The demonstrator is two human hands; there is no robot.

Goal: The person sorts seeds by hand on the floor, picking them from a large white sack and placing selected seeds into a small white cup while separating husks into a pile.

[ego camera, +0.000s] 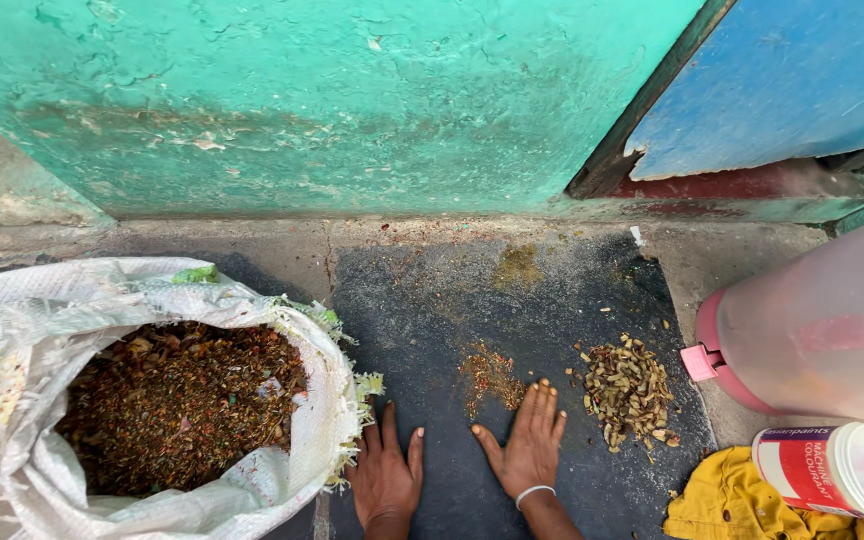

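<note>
Both hands lie flat, fingers spread, holding nothing: left hand [386, 478] beside the woven sack [12, 330], right hand [529, 445] farther off. Seed pile [629, 390] beyond it looks loose, light, probably best scooped from the edges.

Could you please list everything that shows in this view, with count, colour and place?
woven sack: one, white, open, lower left, filled with a reddish-brown dried mix
dark mat: one, black, on the ground at centre
pile of pods: one, tan-brown, on the mat, right of the hands
small heap of crumbs: one, reddish-orange, on the mat above the right hand
large jug: one, translucent with pink trim, right edge
small tub: one, white and red, lower right, on its side
cloth: one, yellow, under the tub
wall: green, behind
left hand: flat on the mat beside the sack
right hand: flat on the mat, white bangle at the wrist
</note>
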